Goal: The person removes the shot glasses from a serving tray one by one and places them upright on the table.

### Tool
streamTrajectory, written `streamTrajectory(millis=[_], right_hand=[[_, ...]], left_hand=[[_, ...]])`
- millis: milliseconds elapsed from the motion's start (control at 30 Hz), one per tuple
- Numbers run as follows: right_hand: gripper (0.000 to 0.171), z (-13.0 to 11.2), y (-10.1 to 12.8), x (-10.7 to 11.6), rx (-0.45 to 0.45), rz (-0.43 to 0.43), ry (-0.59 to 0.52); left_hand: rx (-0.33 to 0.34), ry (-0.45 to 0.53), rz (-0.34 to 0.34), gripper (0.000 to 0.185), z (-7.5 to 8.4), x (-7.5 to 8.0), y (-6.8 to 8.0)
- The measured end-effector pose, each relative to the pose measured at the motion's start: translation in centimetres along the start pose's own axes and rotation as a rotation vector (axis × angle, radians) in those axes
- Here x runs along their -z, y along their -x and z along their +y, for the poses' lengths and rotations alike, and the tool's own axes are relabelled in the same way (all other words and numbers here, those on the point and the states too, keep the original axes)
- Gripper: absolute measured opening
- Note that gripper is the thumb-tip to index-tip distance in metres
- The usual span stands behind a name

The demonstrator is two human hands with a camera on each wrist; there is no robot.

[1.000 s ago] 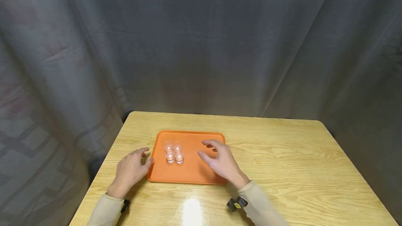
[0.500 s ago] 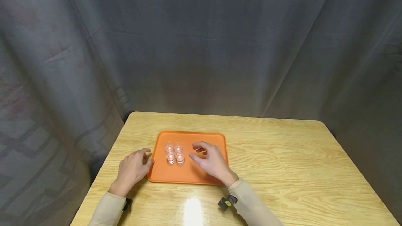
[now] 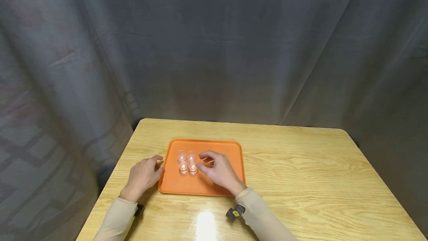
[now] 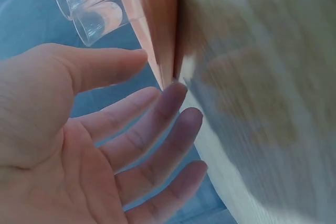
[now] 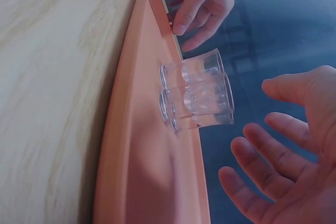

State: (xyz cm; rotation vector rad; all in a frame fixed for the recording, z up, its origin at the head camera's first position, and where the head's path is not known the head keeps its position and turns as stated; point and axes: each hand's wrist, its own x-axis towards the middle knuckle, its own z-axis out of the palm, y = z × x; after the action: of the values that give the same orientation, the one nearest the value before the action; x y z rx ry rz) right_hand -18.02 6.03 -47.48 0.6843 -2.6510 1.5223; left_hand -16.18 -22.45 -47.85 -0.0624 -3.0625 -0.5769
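Glasses (image 3: 187,162), four small clear ones, stand clustered two by two on the left half of an orange tray (image 3: 220,148) that lies on a wooden table (image 3: 301,166). At the far left, the left hand (image 3: 143,177) rests on the table against the tray's left rim, fingers relaxed and loosely spread, holding nothing; the left wrist view shows fingertips (image 4: 176,92) at the tray edge. Just right of the glasses, the right hand (image 3: 219,170) hovers over the tray with fingers open and gently curved toward the cluster, close beside it but gripping nothing. A grey curtain (image 3: 234,47) hangs behind.
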Motion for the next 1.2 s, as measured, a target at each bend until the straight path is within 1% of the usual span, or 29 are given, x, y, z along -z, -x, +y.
streamTrajectory(millis=[233,767,967,1200], right_hand=[[0.033,0.0,-0.4,-0.6,-0.033,-0.013,-0.018],[0.032,0.1,-0.8,-1.7,-0.024,-0.017,-0.050],[0.033,0.5,-0.9,-2.1,-0.021,-0.007,-0.029],[0.035,0.7,-0.9,-2.4,-0.063,-0.015,-0.011]], left_hand=[[-0.005,0.001,-0.026,0.036,0.1,0.0,-0.4],[-0.001,0.018,-0.049,0.036,0.0,-0.5,-0.6],[-0.004,0.018,-0.047,0.033,0.2,-0.4,-0.6],[-0.011,0.019,-0.044,0.033,0.2,-0.4,-0.5]])
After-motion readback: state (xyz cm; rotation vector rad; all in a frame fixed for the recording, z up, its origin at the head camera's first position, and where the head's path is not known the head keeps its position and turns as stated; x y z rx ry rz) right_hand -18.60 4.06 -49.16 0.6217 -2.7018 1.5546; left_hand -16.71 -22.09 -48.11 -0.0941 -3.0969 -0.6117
